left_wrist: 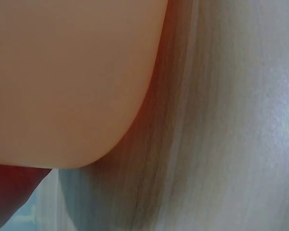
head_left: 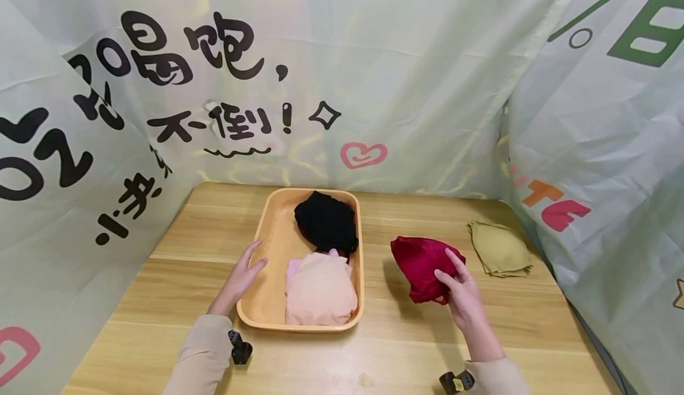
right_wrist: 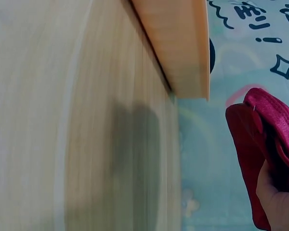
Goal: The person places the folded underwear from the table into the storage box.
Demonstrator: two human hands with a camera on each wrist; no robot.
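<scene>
My right hand (head_left: 464,297) pinches a dark red folded garment (head_left: 424,264) above the table, right of the orange tray (head_left: 275,288). The right wrist view shows the garment's (right_wrist: 243,149) stitched, layered edges, with a thumb (right_wrist: 267,192) against it. My left hand (head_left: 243,276) is at the tray's left rim, its thumb and fingers spread apart; most of it is out of the left wrist view, where the tray wall (left_wrist: 72,82) fills the upper left. Inside the tray lie a black garment (head_left: 326,220) and a pale pink garment (head_left: 320,294), with a lilac piece partly under the pink one.
An olive-yellow folded cloth (head_left: 499,249) lies at the table's right side. Printed fabric curtains (head_left: 427,86) enclose the back and both sides of the wooden table (head_left: 395,347). The tray's raised wall (right_wrist: 178,48) stands left of my right hand in the head view.
</scene>
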